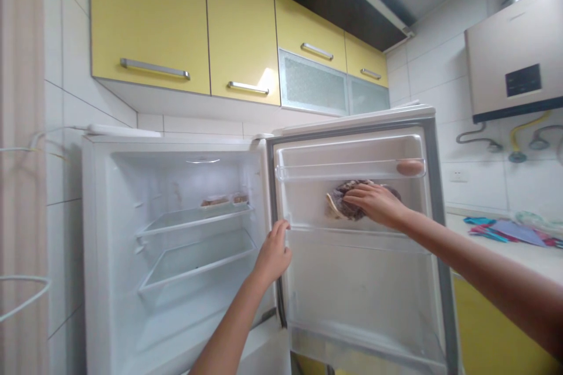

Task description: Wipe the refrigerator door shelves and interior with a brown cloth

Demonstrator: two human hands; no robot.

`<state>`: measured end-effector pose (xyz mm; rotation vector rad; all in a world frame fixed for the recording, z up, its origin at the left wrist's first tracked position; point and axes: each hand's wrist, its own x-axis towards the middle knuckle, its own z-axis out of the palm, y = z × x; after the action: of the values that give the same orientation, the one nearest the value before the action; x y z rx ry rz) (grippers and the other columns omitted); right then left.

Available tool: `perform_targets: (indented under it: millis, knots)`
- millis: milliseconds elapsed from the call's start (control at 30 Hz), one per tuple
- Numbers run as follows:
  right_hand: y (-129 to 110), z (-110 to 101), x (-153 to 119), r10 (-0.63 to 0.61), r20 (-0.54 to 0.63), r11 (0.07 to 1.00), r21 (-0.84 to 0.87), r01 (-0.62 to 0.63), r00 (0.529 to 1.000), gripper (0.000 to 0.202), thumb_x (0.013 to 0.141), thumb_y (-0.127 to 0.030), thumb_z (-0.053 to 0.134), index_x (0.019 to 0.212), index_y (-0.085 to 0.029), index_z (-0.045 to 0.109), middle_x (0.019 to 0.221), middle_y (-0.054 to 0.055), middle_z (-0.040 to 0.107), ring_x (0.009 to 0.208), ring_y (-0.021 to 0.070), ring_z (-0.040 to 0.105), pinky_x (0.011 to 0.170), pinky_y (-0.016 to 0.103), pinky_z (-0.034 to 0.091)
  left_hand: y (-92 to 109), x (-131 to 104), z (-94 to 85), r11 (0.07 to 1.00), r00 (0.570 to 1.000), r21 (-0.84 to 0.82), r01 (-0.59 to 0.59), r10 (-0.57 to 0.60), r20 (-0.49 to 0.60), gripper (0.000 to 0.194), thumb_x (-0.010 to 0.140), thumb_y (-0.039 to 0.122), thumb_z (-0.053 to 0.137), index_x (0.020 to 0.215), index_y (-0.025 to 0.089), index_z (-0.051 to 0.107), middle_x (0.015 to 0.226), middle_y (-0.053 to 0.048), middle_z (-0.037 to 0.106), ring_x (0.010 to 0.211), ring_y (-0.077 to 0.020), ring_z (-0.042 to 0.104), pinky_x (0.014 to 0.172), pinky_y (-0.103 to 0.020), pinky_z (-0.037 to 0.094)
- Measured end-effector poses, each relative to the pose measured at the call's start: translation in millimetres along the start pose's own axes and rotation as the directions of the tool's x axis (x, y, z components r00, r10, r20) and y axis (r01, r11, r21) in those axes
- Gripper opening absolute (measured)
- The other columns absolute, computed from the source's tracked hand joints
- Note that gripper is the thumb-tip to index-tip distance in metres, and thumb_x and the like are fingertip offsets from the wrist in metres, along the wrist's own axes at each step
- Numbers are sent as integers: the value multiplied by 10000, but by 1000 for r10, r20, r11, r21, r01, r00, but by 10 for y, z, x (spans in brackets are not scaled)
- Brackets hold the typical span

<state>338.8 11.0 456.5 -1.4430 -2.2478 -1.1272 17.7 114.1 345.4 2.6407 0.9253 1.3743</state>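
The fridge door [360, 281] stands wide open to the right of the fridge compartment [97, 246]. My right hand [373, 202] presses a dark, patterned cloth [345, 202] against the door's inner wall, between the upper door shelf [316, 171] and the middle one [352, 240]. Its fingers are bent over the cloth. My left hand [275, 252] is at the hinge-side edge of the door, fingers curled round the end of the middle door shelf. A brown egg-like object [410, 167] lies at the right end of the upper door shelf.
Two glass shelves [197, 220] are inside the fridge, the upper one bearing small packs [215, 201]. Yellow cabinets [241, 23] hang above. On the right are a water heater [519, 53] and a counter [466, 246] with coloured cloths or bags [519, 232].
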Motion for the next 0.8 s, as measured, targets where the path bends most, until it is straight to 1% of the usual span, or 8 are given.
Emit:
perform_targets:
  millis: [100,200,333,433,533,633,733,800]
  knots:
    - [-228,177,299,100,-93,995,-19,-102,991,442,951,-157,395,1346,-206,587,1355,131,657,1185,267,613,978,380,445,9,8,24,1000,1000,1,3,-3,-4,617,674,-15,433,1245,212,482,1410,-123,500,1396,-240,466,1223,-489,359]
    - [-471,266,636,124,-66,992,23,-123,990,413,957,-161,390,1323,-168,582,1314,164,666,1152,268,631,943,367,449,25,11,40,1000,1000,16,10,-10,11,625,678,-8,441,1263,210,467,1432,-124,483,1407,-249,454,1228,-480,354]
    - [-708,296,1003,-19,3,997,69,19,1000,335,941,-174,456,1228,-167,630,1223,145,709,1130,245,637,945,342,434,62,13,35,998,999,60,28,-31,44,611,701,8,434,1289,169,445,1446,-148,467,1407,-255,444,1234,-462,342]
    - [-782,317,1109,-183,91,979,109,173,979,267,908,-170,517,1103,-186,698,1145,115,744,1119,229,634,942,326,430,91,9,10,995,997,91,49,-54,55,630,719,22,438,1333,163,418,1483,-150,442,1430,-255,424,1239,-449,336]
    - [-737,287,1048,-303,164,949,148,280,939,252,887,-155,533,1032,-204,733,1108,97,757,1118,215,632,936,315,432,109,-4,-27,990,994,122,70,-79,76,658,737,37,437,1380,173,393,1544,-147,398,1459,-257,402,1234,-447,343]
    - [-530,163,847,-361,229,930,157,332,904,231,841,-135,571,967,-206,751,1045,96,766,1061,216,655,935,325,438,113,-22,-54,988,992,137,78,-90,87,654,752,50,433,1393,175,393,1559,-148,392,1471,-255,393,1235,-452,343]
    - [-190,10,515,-329,323,944,106,312,888,234,796,-112,585,910,-213,763,982,105,771,982,222,679,877,334,460,109,-45,-50,989,993,115,88,-96,67,650,753,47,429,1391,169,395,1550,-150,401,1471,-246,393,1236,-445,343]
    - [37,-34,227,-282,296,960,86,268,913,245,758,-96,606,869,-239,771,925,83,777,924,206,690,834,313,471,114,-64,-36,991,994,94,95,-100,49,662,748,37,424,1396,163,388,1547,-149,404,1468,-242,398,1236,-432,347]
